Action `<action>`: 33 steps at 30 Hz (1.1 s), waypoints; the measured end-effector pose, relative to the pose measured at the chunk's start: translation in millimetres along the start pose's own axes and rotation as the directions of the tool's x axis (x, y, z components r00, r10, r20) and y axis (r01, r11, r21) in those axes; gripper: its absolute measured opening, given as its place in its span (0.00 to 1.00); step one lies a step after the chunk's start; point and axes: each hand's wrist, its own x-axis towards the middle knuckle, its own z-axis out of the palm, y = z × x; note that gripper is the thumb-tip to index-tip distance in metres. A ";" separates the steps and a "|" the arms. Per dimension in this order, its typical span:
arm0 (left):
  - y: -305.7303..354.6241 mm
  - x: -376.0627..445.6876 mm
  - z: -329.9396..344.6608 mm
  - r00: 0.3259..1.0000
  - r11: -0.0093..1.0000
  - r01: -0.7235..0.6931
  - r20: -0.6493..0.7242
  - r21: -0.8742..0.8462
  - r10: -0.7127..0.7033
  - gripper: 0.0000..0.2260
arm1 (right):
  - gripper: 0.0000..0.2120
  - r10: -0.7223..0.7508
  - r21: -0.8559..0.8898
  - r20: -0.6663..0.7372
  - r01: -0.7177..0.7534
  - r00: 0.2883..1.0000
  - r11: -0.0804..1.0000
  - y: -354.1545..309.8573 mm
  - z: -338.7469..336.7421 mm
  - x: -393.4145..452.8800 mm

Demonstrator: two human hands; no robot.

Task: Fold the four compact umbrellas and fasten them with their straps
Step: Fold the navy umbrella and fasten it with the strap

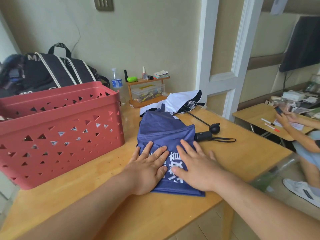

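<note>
The blue umbrella (164, 141) lies collapsed on the wooden worktop (242, 153), just beside the red basket (60, 132), its canopy spread in loose flat panels with white lettering facing up. The left hand (149, 168) and the right hand (195, 167) both lie flat on the fabric with fingers straight and spread, pressing it down and gripping nothing. The black handle (203, 135) with its wrist loop pokes out at the far right side of the canopy.

Beyond it a white umbrella (180, 101) lies half open, its shaft and round black knob reaching toward the blue one's handle.

The step in hand looks like smoothing the panels before rolling. The likely trouble is uneven pleats: if the fabric bunches under the palms, the roll will probably come out too fat for the strap to close. The fastening strap itself cannot be made out, so it may be trapped beneath the folds. Thin fabric on a smooth worktop could also slide instead of flattening, and the near edge lies close to the worktop's front.
</note>
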 end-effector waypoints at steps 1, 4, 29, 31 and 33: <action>-0.3 -1.1 1.4 1.000 1.000 -0.001 -0.026 -0.016 0.000 0.27 | 0.40 0.011 -0.007 0.034 -0.011 0.999 1.000 1.6 5.1 1.3; -5.4 -1.8 -3.2 0.984 0.999 -0.033 -0.177 -0.029 0.027 0.27 | 0.40 0.026 -0.018 0.054 -0.026 0.998 1.000 4.4 11.2 3.9; -39.4 66.5 -71.9 0.771 0.041 -0.147 -0.140 -0.988 -0.621 0.20 | 0.40 0.002 -0.016 -0.015 -0.003 1.000 1.000 6.1 13.8 1.1; -28.2 51.0 -67.6 0.765 0.058 -0.187 -0.182 -0.981 -0.617 0.14 | 0.40 0.002 -0.008 -0.023 -0.002 1.000 1.000 6.4 14.6 1.3; -17.2 35.4 -58.6 0.757 0.062 -0.242 -0.228 -0.968 -0.612 0.08 | 0.41 0.006 0.008 -0.042 -0.005 0.999 1.000 6.5 15.2 1.1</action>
